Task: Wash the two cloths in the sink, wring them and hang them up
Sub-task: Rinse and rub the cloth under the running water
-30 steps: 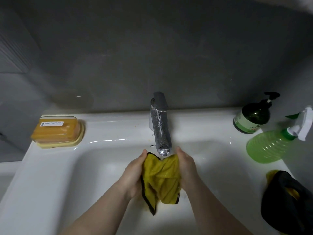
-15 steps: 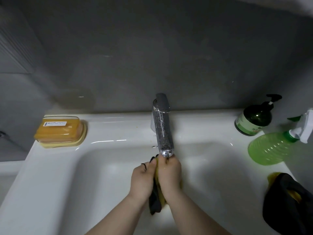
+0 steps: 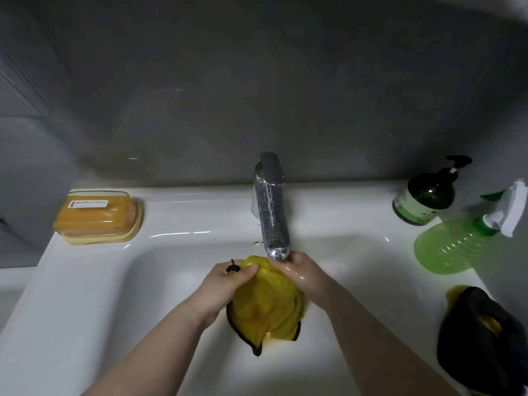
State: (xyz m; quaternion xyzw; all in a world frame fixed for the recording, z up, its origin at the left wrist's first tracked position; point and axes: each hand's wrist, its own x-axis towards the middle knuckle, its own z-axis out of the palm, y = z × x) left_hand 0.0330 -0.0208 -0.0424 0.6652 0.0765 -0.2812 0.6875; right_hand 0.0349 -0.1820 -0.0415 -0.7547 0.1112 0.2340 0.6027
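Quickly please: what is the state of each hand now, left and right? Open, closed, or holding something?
Left hand: closed, gripping the yellow cloth.
Right hand: closed, gripping the same yellow cloth at its top.

Glossy sink (image 3: 85, 281) (chrome tap (image 3: 271, 212))

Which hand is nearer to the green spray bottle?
Right. The right hand grips the yellow cloth, toward the green spray bottle; the left hand grips the cloth's far side.

The dark cloth (image 3: 483, 338) runs off the corner (right and bottom); the pump bottle (image 3: 425, 195) label is unreadable.
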